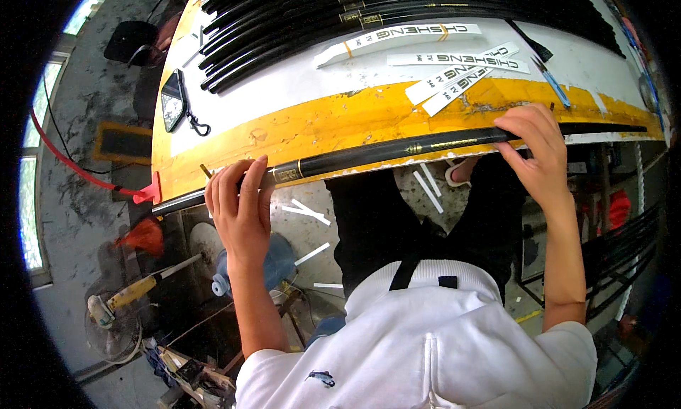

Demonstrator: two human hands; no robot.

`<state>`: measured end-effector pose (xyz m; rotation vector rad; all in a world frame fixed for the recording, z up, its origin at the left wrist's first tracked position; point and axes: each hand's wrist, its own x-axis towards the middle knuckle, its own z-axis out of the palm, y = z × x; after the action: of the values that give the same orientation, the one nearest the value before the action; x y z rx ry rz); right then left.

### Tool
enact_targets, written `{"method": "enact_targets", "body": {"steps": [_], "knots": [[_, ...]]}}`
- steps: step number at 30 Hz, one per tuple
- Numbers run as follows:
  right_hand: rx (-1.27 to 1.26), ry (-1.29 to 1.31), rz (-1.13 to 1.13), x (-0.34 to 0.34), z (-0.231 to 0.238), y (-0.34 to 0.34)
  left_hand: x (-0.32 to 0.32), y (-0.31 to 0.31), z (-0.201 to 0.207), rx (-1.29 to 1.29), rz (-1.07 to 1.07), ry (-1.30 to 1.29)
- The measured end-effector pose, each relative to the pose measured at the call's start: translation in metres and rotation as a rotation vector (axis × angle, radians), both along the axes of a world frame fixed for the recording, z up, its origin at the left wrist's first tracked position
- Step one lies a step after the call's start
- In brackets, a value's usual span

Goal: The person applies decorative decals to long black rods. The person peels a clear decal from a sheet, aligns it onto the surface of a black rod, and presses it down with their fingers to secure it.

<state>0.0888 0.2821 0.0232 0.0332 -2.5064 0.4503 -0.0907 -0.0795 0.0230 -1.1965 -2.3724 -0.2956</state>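
A long black fishing rod [355, 156] with gold bands and markings lies along the near edge of the table [312, 114]. Toward its left end, my left hand [240, 200] is closed around it, fingers over the top. My right hand [533, 141] pinches the rod farther right, thumb below and fingers above. Beyond the right hand a thin dark length runs on to the right. On the table past the rod lie several white printed strips [447, 58], one bundle bound with bands. A row of similar black rods [284, 43] fills the back.
A black phone [172, 100] with a strap lies at the table's left. A blue pen-like tool [555, 86] and a black flat piece [530, 41] lie at right. A red clamp-like piece [150, 190] sits at the left corner. Below are a blue water bottle [273, 260] and a fan [113, 327].
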Motion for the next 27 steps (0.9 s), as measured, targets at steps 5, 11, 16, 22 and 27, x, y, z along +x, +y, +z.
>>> {"method": "enact_targets", "body": {"steps": [5,11,16,22,27], "knots": [[0.005,0.033,0.001,-0.011,-0.006,-0.011,-0.008,-0.005,0.000,0.004,0.038,0.043],[0.032,0.041,-0.015,-0.013,-0.011,-0.009,-0.014,-0.006,0.004,-0.001,-0.011,0.054],[0.053,-0.004,-0.015,-0.017,-0.011,-0.010,-0.029,0.003,-0.004,0.027,0.024,0.001],[0.031,-0.052,0.004,-0.018,-0.010,-0.014,-0.028,0.000,-0.011,-0.013,-0.008,-0.082],[-0.003,-0.016,0.019,-0.019,-0.015,-0.016,-0.024,-0.008,-0.016,0.024,0.046,-0.073]]}}
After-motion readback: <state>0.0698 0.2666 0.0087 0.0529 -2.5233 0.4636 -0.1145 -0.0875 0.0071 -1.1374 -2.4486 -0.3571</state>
